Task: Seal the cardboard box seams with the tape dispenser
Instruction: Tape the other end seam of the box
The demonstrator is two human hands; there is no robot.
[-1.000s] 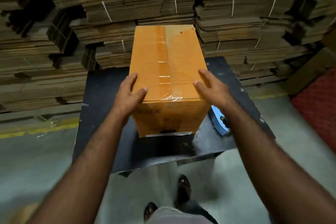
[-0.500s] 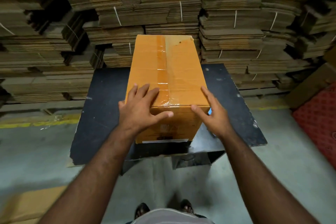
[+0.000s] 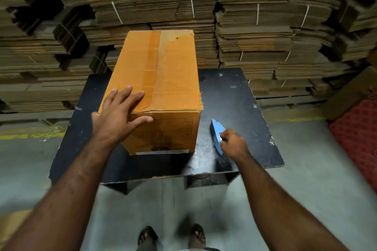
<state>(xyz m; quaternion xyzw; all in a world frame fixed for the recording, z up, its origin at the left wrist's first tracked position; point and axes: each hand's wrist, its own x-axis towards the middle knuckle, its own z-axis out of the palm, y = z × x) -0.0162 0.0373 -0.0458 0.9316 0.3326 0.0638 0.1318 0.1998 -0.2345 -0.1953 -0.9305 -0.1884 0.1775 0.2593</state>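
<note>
In the middle of the frame an orange-brown cardboard box (image 3: 157,79) stands on a black table (image 3: 240,96), its long top face running away toward the top of the picture, with a strip of clear tape (image 3: 151,67) laid along the centre seam and folded a little over the near edge. The left hand (image 3: 117,115) lies flat on the near left corner of the box top, fingers straight and spread apart, thumb reaching down over the front face. To the right of the box, right of centre in the frame, a blue tape dispenser (image 3: 216,134) lies on the tabletop, apart from the box; the right hand (image 3: 232,143) is on its near end with the fingers curled in, though whether they actually clamp it cannot be told. Bundled stacks of flattened cardboard (image 3: 255,26) fill the upper part of the frame, and two sandalled feet (image 3: 171,236) show on the grey floor at the bottom centre
</note>
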